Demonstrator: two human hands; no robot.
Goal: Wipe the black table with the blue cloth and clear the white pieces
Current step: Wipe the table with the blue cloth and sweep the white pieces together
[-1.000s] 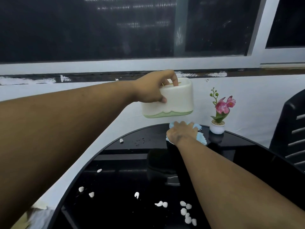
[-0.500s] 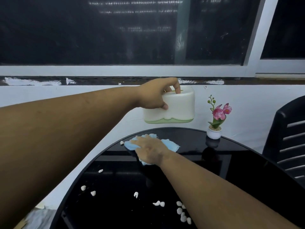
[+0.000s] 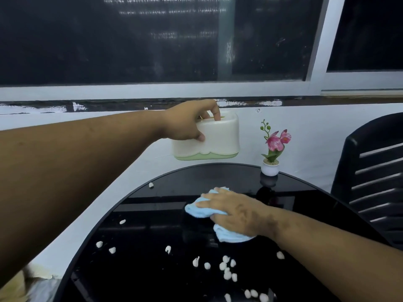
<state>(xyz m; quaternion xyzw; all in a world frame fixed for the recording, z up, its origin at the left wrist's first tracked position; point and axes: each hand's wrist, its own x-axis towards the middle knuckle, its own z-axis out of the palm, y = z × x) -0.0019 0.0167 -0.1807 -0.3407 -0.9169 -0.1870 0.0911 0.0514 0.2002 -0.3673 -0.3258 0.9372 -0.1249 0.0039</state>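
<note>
My right hand [image 3: 236,211] lies flat on the crumpled blue cloth [image 3: 201,209], pressing it onto the round black table [image 3: 152,214] near its middle. Several white pieces [image 3: 226,268] are scattered across the near part of the table, with single ones along the left edge [image 3: 151,185]. My left hand [image 3: 189,122] grips a cream and green box [image 3: 218,141] from above and holds it in the air over the table's far edge.
A small white pot with pink flowers [image 3: 271,153] stands at the table's far right rim. A black slatted chair [image 3: 375,182] is at the right. A white wall and dark windows are behind the table.
My right hand has dragged the blue cloth from the table's far edge toward me and to the right. The box in my left hand has stayed lifted.
</note>
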